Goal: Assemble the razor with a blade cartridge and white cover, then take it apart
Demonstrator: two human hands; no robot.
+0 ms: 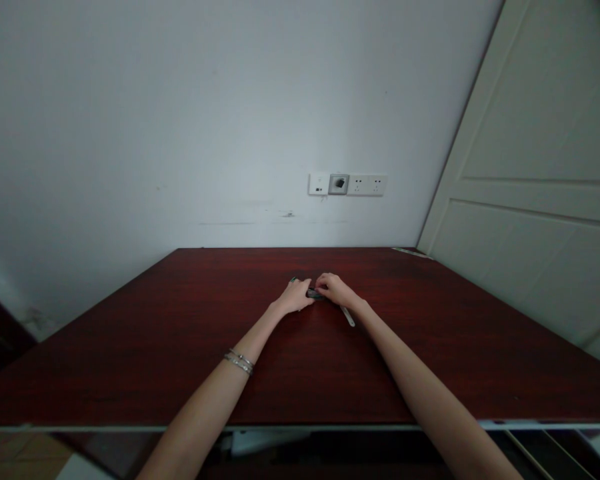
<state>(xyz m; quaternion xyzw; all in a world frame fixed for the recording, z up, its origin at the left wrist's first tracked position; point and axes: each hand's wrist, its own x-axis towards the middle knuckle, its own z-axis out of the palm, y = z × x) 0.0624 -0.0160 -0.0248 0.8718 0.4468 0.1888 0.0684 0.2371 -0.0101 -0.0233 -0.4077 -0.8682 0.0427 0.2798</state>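
Bracelets (239,361) circle the left wrist, closest to the head camera. Farther out on the dark red bench (180,333), the left hand (295,297) and right hand (336,290) meet over a small dark object (314,293), fingers curled onto its two ends. A pale strip (349,317) lies beside the right wrist. Wall sockets (348,184) sit above.
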